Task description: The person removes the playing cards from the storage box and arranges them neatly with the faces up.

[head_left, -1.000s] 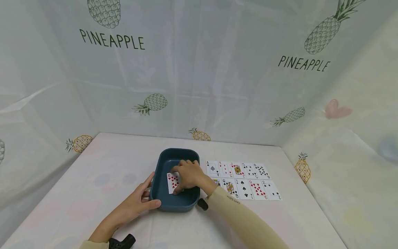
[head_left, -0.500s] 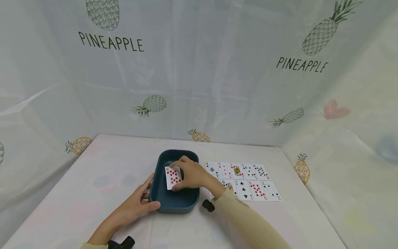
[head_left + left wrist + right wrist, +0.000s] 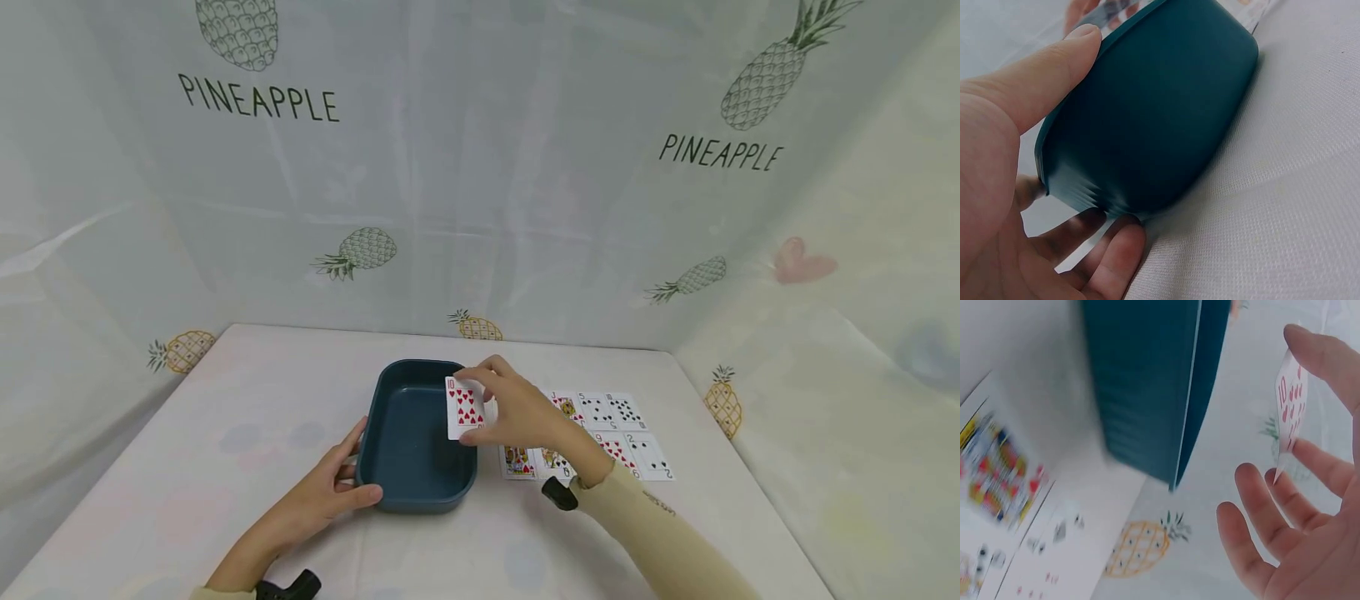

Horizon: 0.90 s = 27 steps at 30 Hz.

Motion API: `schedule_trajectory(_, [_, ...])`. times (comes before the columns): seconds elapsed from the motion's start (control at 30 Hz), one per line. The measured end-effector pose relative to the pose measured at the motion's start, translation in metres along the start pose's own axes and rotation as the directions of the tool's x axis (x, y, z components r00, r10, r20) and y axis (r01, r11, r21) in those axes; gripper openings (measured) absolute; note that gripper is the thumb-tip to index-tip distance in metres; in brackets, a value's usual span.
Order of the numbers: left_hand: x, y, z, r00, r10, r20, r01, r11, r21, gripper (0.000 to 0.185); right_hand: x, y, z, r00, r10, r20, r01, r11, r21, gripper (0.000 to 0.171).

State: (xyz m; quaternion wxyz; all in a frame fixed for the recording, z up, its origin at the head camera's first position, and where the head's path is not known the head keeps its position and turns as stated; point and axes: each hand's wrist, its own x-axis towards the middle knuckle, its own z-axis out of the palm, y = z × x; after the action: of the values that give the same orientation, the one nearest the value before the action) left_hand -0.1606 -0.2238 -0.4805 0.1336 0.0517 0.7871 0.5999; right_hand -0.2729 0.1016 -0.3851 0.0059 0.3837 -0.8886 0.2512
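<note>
My right hand (image 3: 517,408) pinches a ten of hearts playing card (image 3: 464,407) by its top and bottom edges, thumb on one end and fingertips on the other. The card is held face up over the right rim of a dark blue rectangular tray (image 3: 420,500). In the right wrist view the card (image 3: 1291,400) bows slightly between thumb and fingers, beside the tray's wall (image 3: 1141,387). My left hand (image 3: 330,487) grips the tray's near left corner. In the left wrist view its thumb (image 3: 1054,72) lies at the rim and the fingers (image 3: 1119,259) reach round the lower side.
Two rows of face-up playing cards (image 3: 651,454) lie right of the tray, partly hidden by my right hand and forearm. A king-like face card (image 3: 518,462) is at the near row's left end. A pineapple-print sheet (image 3: 570,250) hangs behind the white-covered table (image 3: 300,367).
My right hand has lifted the ten of hearts from inside the tray and moved it rightward to the rim. The left hand stays at the tray's corner.
</note>
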Motion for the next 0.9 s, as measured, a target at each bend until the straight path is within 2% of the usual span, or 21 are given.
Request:
schedule_trajectory(0.2, [-0.001, 0.0, -0.002, 1.0, 0.005, 0.002, -0.005, 1.0, 0.007, 0.099, -0.026, 0.008, -0.013, 0.999, 0.033, -0.043, -0.034, 0.999, -0.016, 0.088])
schedule_trajectory(0.47, [0.0, -0.001, -0.001, 1.0, 0.015, -0.001, -0.015, 1.0, 0.017, 0.099, -0.068, 0.022, -0.008, 0.995, 0.062, -0.082, -0.067, 0.996, -0.058, 0.087])
schedule_trajectory(0.67, [0.0, 0.0, 0.001, 0.999, 0.033, 0.007, -0.033, 0.999, 0.019, 0.099, -0.102, 0.027, 0.005, 0.992, 0.121, -0.036, -0.124, 0.988, -0.093, 0.084])
schedule_trajectory(0.9, [-0.001, -0.004, 0.001, 0.999, 0.045, 0.026, -0.044, 0.999, -0.011, 0.098, -0.127, 0.033, 0.028, 0.991, 0.135, 0.015, -0.133, 0.988, -0.076, 0.08])
